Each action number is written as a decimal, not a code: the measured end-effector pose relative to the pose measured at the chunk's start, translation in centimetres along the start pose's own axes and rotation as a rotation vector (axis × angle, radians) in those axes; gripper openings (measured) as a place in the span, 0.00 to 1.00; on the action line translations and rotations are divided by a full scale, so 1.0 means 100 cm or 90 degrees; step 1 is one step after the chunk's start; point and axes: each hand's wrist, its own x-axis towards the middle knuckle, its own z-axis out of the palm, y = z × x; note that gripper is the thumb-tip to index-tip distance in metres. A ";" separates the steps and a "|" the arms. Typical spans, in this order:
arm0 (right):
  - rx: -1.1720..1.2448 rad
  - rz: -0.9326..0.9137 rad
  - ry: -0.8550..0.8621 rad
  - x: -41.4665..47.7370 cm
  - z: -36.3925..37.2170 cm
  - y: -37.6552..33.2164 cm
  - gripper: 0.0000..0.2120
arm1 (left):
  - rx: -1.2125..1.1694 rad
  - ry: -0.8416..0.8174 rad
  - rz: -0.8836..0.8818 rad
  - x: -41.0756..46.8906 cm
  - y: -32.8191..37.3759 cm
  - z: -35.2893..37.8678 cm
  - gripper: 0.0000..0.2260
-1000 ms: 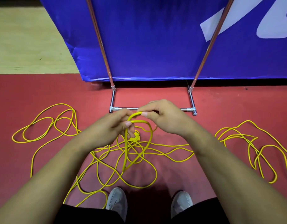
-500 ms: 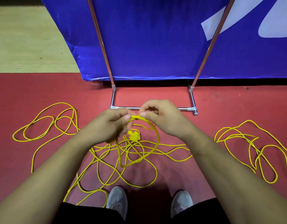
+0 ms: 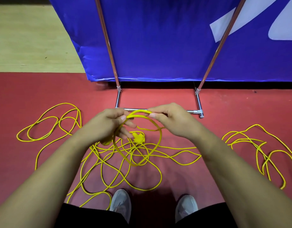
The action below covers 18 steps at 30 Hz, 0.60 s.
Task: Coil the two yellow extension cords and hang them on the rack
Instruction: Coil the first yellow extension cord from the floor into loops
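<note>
left hand (image 3: 107, 127) and right hand (image 3: 175, 119) pinch a yellow cord loop (image 3: 139, 111) before the rack (image 3: 198, 102); tangled slack (image 3: 178, 147) may snag

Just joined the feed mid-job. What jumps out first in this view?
Both hands meet at centre frame: the left hand and right hand hold the top of a loop of yellow cord that hangs between them. Below and to either side, loose yellow cord sprawls in tangles over the red floor. Behind stands the rack, its poles rising before a blue banner.
</note>
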 end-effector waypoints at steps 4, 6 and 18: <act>-0.030 -0.030 -0.008 0.007 0.008 -0.011 0.11 | 0.087 0.004 0.055 -0.002 -0.004 -0.003 0.11; -0.068 0.010 0.041 0.007 0.002 -0.001 0.09 | 0.069 0.015 0.082 -0.005 0.001 -0.005 0.11; 0.052 0.008 -0.001 0.005 0.016 -0.011 0.06 | 0.224 -0.029 0.172 -0.006 0.008 0.014 0.12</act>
